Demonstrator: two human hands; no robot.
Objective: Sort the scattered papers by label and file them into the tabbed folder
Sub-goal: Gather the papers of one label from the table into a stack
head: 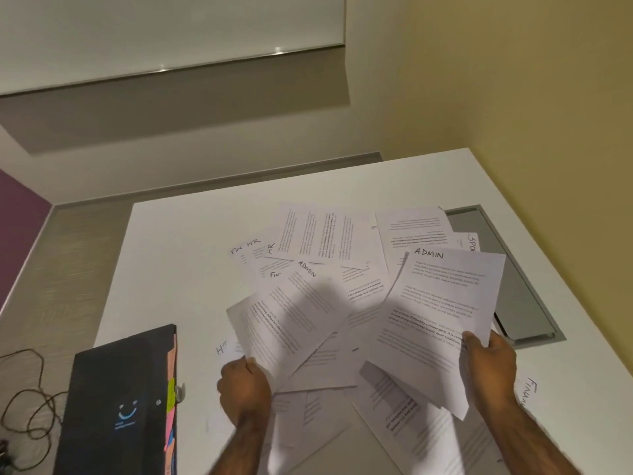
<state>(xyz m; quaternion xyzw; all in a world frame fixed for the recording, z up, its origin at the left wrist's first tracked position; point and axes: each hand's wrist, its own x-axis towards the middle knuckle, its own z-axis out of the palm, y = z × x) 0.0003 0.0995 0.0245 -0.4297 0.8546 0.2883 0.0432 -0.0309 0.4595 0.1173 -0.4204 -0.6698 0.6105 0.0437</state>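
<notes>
Lying at far left: a thin cord (32, 402) loops over the striped floor (75, 255), beside a purple wall panel (19, 217).
Folder: the black tabbed folder (116, 402) sits shut on the table's left front corner, coloured tabs (170, 399) along its right edge, well apart from both hands.
Surface: a white table (178, 269) under a whiteboard (164, 32) and cream walls.
Left hand: the left hand (244, 389) pinches the bottom corner of a tilted printed sheet (291, 323), fingers curled tight on it; its label is not readable.
Pile: scattered papers (329, 241) overlap mid-table, marked HR, FIN and ADMIN.
Right hand: the right hand (488, 368) grips the lower right edge of the ADMIN sheet (442, 310), thumb on top, fingers hidden beneath.
Far right: a grey recessed hatch (520, 303) in the tabletop, partly under the papers, by a yellow wall (548, 97).
</notes>
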